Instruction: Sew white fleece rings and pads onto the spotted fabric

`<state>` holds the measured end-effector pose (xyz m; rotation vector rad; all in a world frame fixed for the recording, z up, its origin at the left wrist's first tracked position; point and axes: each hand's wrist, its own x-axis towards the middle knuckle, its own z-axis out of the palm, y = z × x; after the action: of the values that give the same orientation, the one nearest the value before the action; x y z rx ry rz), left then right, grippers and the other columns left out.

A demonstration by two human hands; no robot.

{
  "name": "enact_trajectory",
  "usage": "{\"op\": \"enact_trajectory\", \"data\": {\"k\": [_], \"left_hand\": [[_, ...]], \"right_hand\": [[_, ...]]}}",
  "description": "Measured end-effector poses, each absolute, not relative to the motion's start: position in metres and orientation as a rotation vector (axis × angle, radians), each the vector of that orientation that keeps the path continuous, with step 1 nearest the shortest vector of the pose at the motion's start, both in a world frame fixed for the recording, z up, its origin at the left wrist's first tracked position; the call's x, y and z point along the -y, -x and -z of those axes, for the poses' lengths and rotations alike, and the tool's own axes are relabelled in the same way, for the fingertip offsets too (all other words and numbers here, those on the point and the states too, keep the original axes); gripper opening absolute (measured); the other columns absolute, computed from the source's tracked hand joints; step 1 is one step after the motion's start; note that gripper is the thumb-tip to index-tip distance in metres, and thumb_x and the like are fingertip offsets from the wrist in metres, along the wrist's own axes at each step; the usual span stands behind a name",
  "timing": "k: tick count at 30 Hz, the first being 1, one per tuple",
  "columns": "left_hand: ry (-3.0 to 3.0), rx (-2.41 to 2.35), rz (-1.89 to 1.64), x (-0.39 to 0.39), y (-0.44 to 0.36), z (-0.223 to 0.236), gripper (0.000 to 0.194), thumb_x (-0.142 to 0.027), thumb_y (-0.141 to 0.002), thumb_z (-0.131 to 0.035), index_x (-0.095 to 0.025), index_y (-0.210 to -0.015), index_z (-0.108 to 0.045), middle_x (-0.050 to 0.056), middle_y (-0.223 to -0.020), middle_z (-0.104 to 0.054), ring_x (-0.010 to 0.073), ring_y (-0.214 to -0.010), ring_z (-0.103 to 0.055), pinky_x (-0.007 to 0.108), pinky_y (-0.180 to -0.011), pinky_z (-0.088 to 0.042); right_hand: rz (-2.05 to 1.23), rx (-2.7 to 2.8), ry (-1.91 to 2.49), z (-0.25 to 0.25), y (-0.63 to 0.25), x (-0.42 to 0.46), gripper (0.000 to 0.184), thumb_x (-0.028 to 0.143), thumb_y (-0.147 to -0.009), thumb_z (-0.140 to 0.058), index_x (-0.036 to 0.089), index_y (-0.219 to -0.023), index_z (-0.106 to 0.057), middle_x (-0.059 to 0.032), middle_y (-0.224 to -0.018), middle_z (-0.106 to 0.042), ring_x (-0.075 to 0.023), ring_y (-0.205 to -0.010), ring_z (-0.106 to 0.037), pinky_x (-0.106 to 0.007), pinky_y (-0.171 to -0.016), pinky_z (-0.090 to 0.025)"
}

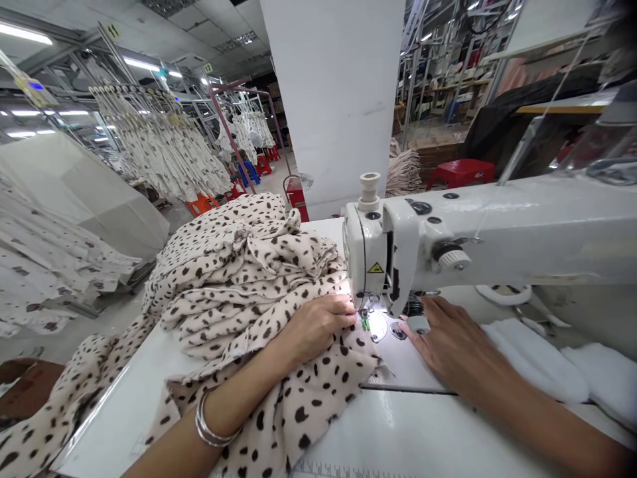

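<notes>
Dark-spotted pale pink fabric [318, 398] lies bunched on the table to the left of the sewing machine [497, 232], its front part spread flat toward me. My left hand [318, 330] rests on this cloth, fingers closed on its edge just left of the needle area. A small green piece [365, 319] sits by the presser foot under the machine's light. On the other side, my right hand [450, 342] is at the needle plate, thumb stretched out and apart from the fingers. The machine's lower knob [418, 324] partly covers those fingers; I see nothing held in them.
White padded cloth [535, 355] lies under the machine arm. A printed ruler [343, 470] runs along the table's front edge. Behind the machine rises a white pillar [338, 99]. Spotted garments [159, 146] hang on rails at left, and a red stool [460, 174] stands behind.
</notes>
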<state>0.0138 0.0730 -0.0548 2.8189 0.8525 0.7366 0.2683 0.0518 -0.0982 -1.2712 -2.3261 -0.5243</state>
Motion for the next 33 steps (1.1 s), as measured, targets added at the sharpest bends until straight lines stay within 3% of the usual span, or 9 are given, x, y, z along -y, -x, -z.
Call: {"op": "enact_trajectory", "data": {"k": [8,13,18,22,26,28,31,33], "left_hand": [[-2.843,-0.840,-0.743,-0.072,-0.013,0.056,0.040,0.007,-0.081,-0.040,-0.014,-0.097,-0.070,0.006,-0.101,-0.072,0.0159,-0.105,-0.065,0.029,-0.093,-0.054],[-2.845,-0.867,-0.768,-0.069,-0.013,0.052,0.041,0.008,-0.079,-0.040,-0.014,-0.099,-0.068,0.007,-0.102,-0.072,0.0168,-0.100,-0.065,0.030,-0.088,-0.057],[-2.803,-0.965,-0.690,-0.038,-0.009,0.045,0.030,-0.002,-0.084,-0.048,-0.012,-0.102,-0.069,0.009,-0.102,-0.073,0.0206,-0.098,-0.066,0.036,-0.086,-0.057],[-2.659,-1.064,-0.550,-0.008,-0.002,0.036,0.019,-0.014,-0.089,-0.055,-0.014,-0.096,-0.073,0.007,-0.092,-0.074,0.0193,-0.087,-0.066,0.033,-0.077,-0.057],[-2.480,-1.220,-0.469,-0.014,0.002,0.024,0.031,-0.014,-0.088,-0.053,-0.018,-0.115,-0.067,0.007,-0.122,-0.066,0.0205,-0.110,-0.062,0.035,-0.096,-0.051],[-2.443,-1.272,-0.295,-0.024,0.003,0.015,0.043,-0.014,-0.084,-0.054,-0.020,-0.127,-0.059,0.008,-0.131,-0.058,0.0230,-0.111,-0.060,0.036,-0.095,-0.050],[-2.359,-1.277,-0.021,-0.032,0.007,0.001,0.045,-0.027,-0.083,-0.061,-0.020,-0.127,-0.057,0.008,-0.115,-0.060,0.0230,-0.093,-0.062,0.032,-0.076,-0.052],[-2.300,-1.247,0.015,-0.031,0.010,-0.004,0.034,-0.030,-0.081,-0.067,-0.018,-0.112,-0.062,0.005,-0.101,-0.059,0.0213,-0.087,-0.060,0.029,-0.071,-0.048]], "right_hand": [[0.499,2.322,1.278,0.093,-0.268,-0.051,0.026,0.013,-0.090,-0.038,0.020,-0.079,-0.062,-0.0115,-0.098,-0.059,-0.0243,-0.089,-0.057,-0.035,-0.071,-0.047],[0.520,2.259,1.259,0.092,-0.268,-0.057,0.029,0.005,-0.084,-0.038,0.018,-0.094,-0.062,-0.0099,-0.091,-0.059,-0.0232,-0.087,-0.058,-0.034,-0.073,-0.047],[0.554,2.217,1.231,0.086,-0.268,-0.055,0.029,0.006,-0.083,-0.038,0.018,-0.092,-0.063,-0.0106,-0.093,-0.062,-0.0241,-0.089,-0.059,-0.037,-0.076,-0.045],[0.564,2.195,1.226,0.080,-0.266,-0.052,0.026,0.011,-0.088,-0.038,0.018,-0.084,-0.062,-0.0112,-0.092,-0.063,-0.0251,-0.087,-0.059,-0.041,-0.077,-0.041],[0.564,2.168,1.213,0.077,-0.266,-0.051,0.028,0.013,-0.090,-0.040,0.019,-0.071,-0.059,-0.0092,-0.085,-0.064,-0.0225,-0.080,-0.058,-0.038,-0.073,-0.038],[0.559,2.174,1.186,0.075,-0.266,-0.048,0.031,0.016,-0.092,-0.042,0.019,-0.066,-0.058,-0.0076,-0.079,-0.064,-0.0206,-0.076,-0.058,-0.036,-0.070,-0.038],[0.434,2.206,1.105,0.069,-0.262,-0.036,0.036,0.023,-0.097,-0.041,0.020,-0.067,-0.061,-0.0046,-0.069,-0.064,-0.0187,-0.070,-0.061,-0.033,-0.068,-0.041],[0.166,2.253,1.088,0.063,-0.255,-0.024,0.038,0.030,-0.099,-0.041,0.021,-0.068,-0.062,-0.0011,-0.065,-0.063,-0.0155,-0.063,-0.061,-0.030,-0.063,-0.044]]}}
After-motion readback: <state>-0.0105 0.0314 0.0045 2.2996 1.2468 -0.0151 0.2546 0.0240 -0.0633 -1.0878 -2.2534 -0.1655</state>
